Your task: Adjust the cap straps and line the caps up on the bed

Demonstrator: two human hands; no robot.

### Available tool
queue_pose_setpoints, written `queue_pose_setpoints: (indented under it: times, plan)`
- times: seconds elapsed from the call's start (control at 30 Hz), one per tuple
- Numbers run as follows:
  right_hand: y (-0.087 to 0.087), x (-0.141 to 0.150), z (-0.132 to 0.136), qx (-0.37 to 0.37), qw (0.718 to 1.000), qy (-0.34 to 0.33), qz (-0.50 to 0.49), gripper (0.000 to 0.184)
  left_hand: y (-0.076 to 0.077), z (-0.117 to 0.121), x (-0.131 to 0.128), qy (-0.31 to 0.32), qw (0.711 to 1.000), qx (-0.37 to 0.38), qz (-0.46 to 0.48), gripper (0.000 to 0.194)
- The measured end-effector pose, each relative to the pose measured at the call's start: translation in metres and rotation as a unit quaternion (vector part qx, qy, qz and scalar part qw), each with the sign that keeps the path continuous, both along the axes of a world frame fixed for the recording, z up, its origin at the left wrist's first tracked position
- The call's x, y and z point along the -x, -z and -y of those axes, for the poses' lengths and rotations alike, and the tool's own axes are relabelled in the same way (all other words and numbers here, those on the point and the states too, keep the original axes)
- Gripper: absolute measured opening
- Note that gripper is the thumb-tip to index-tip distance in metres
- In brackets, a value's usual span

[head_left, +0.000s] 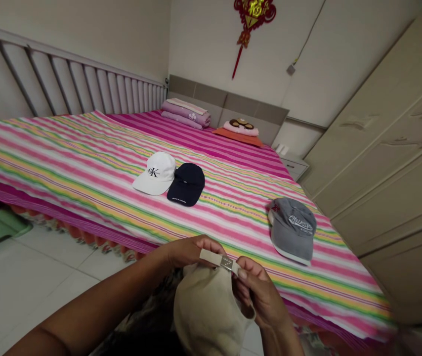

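A beige cap (207, 306) hangs in front of me, its back strap and metal buckle (227, 263) turned up towards me. My left hand (198, 249) grips the strap on the left of the buckle. On the other side, my right hand (259, 284) pinches the strap end close to the buckle, thumb on top. Three more caps lie on the striped bedspread: a white cap (159, 170) with black letters, a dark navy cap (189, 183) touching it, and a grey cap (294, 227) with white lettering further right.
The bed's striped bedspread (96, 163) stretches ahead. Folded purple bedding (187, 113) and a pink folded item (238, 127) rest near the headboard (211, 96). A wardrobe (389, 163) stands at right, a green stool (3, 227) at left.
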State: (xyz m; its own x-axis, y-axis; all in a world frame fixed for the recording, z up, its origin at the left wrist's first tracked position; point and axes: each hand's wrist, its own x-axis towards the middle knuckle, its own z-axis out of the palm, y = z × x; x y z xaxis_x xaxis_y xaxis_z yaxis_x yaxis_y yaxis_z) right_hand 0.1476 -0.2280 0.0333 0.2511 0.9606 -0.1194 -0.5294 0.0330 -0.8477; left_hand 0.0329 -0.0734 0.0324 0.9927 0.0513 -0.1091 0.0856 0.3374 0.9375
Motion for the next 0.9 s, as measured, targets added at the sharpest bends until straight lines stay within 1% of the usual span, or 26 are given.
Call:
queue_pose_setpoints:
  times: [0.1, 0.27, 0.4, 0.5, 0.73, 0.9]
  plan:
    - [-0.001, 0.001, 0.000, 0.006, 1.000, -0.004, 0.012, 0.027, -0.004, 0.002, -0.001, 0.024, 1.000, 0.011, -0.004, 0.030]
    - [-0.005, 0.001, 0.002, 0.016, 0.998, 0.010, 0.061, 0.028, -0.011, 0.006, -0.001, 0.026, 0.998, 0.048, -0.012, 0.029]
    - [-0.008, 0.002, 0.001, 0.012, 0.998, 0.007, 0.064, 0.028, -0.008, 0.009, -0.003, 0.019, 0.994, 0.107, 0.001, 0.022]
    - [-0.009, 0.004, 0.000, 0.008, 0.998, 0.009, 0.056, 0.028, -0.005, 0.012, -0.005, 0.006, 0.990, 0.139, 0.003, 0.021]
    - [-0.008, 0.005, -0.002, 0.000, 0.999, 0.009, 0.036, 0.028, -0.006, 0.016, -0.006, -0.008, 0.988, 0.151, -0.001, 0.024]
    - [-0.008, 0.006, -0.003, -0.004, 0.999, 0.015, 0.033, 0.026, -0.001, 0.016, -0.008, -0.030, 0.990, 0.140, 0.002, 0.027]
